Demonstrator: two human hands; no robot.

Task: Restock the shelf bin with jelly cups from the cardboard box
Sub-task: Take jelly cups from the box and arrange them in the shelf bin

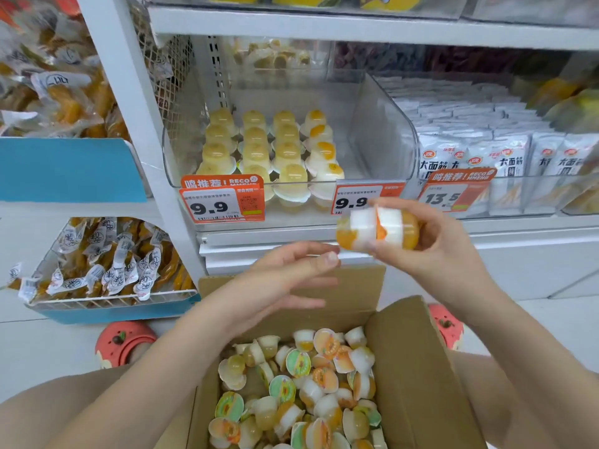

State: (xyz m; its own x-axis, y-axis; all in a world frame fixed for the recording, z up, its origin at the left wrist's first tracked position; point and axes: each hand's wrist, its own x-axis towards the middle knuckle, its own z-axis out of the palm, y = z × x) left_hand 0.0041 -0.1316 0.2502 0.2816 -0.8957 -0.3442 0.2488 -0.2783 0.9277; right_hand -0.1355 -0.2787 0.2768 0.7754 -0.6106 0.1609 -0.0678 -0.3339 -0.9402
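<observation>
White shop shelving, upper frame: clear plastic shelf bin [382, 137], part-filled. Centre right: right hand [431, 241] gripping two orange-and-white jelly cups [377, 230]. Left hand [285, 283] open, empty. Bottom centre: brown cardboard box [418, 367] of cups.

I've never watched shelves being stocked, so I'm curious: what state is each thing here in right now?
Right hand: raised before the shelf, gripping two jelly cups.
Two jelly cups: held together, lying sideways.
Left hand: open, fingers straight, holding nothing.
Box: flaps open, holding many loose cups.
Bin: partly filled; cups stand upside down in rows on its left, right side bare.
</observation>
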